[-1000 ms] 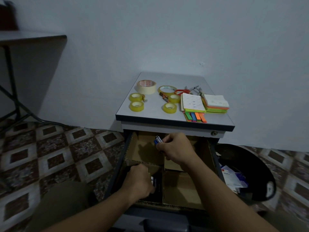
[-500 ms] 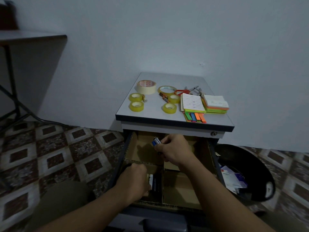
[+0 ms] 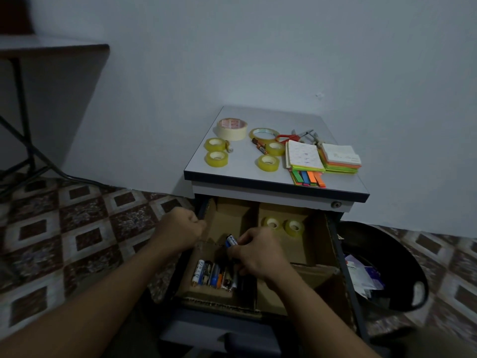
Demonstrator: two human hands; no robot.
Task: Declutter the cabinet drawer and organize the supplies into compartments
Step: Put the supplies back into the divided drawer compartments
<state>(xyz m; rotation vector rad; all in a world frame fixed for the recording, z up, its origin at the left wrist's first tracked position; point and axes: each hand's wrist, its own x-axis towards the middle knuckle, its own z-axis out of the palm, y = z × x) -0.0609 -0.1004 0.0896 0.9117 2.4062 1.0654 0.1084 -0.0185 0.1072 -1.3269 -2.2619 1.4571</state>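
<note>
The cabinet (image 3: pixel 242 174) carries most of the clutter above the open drawer (image 3: pixel 335 244): masking tape (image 3: pixel 231 128), 5 clear rolls, scissors (image 3: pixel 286 137) and sticky notes (image 3: pixel 340 157), all waiting to be sorted. A black bin (image 3: pixel 402 254) sits just right of the drawer. Inside the drawer, cardboard dividers (image 3: pixel 227 218) form compartments; the back-right one holds 2 tape rolls (image 3: pixel 272 223), and the front-left one holds a row of batteries (image 3: pixel 214 276) lying side by side. The left hand (image 3: pixel 180 228) hovers at the drawer's left wall with its fingers curled into a fist; it seems to hold nothing, though I cannot rule out a pinch on the cardboard. The right hand (image 3: pixel 255 251) is over the drawer's middle, fingers clamped round a blue battery (image 3: pixel 231 241) and perhaps more beneath the palm. The risk, as I judge it, is that the thin divider bends under a pressing wrist, or that the battery drops crooked, rolls across the row and knocks the others askew. As for writing, the battery labels, the red print in the masking tape's core and the papers in the bin are all too small and dim to read.
</note>
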